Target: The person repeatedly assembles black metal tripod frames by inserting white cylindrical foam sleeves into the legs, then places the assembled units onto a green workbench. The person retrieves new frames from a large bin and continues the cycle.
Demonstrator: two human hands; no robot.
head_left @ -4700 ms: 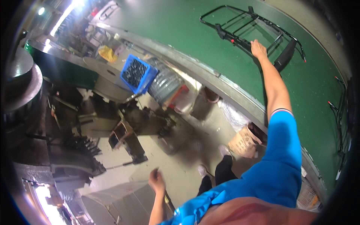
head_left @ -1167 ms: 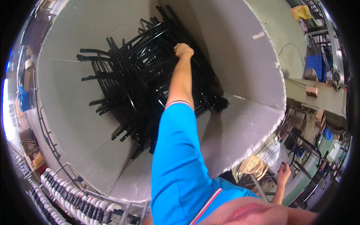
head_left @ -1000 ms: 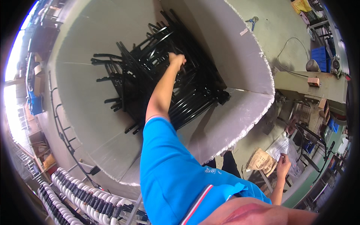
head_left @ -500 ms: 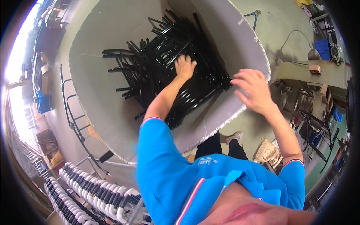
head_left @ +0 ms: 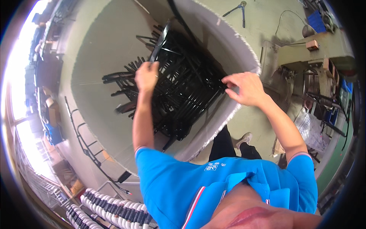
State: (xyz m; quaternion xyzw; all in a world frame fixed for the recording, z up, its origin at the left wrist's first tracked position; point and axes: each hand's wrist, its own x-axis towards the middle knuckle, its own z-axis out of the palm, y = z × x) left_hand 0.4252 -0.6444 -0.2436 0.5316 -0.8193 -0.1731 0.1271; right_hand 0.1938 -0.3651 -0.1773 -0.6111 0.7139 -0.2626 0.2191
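Observation:
A heap of black tubular metal frames (head_left: 183, 80) lies inside a large grey bin (head_left: 95, 72) with a frayed rim. My left hand (head_left: 146, 77) is closed round a black metal frame at the heap's left side; a shiny bar of it slants up and away from my fingers. At the heap's right corner, by the near right wall of the bin, my right hand (head_left: 246, 88) has its thumb and fingers curled on the end of a black tube. Whether both hands hold the same frame I cannot tell.
Left of the bin stands a black tubular rack (head_left: 89, 152). Several white-and-black padded tubes (head_left: 118, 210) hang in rows at the lower left. Long-handled cutters (head_left: 242, 11) lie on the floor beyond the bin. A green workbench (head_left: 324, 49) is at the right, with a clear plastic bag (head_left: 310, 131) nearer me.
My left hand has gone from lying spread on the heap's middle to gripping a frame at its left, tilting a bar up. My right hand has come inward and closed on a tube end.

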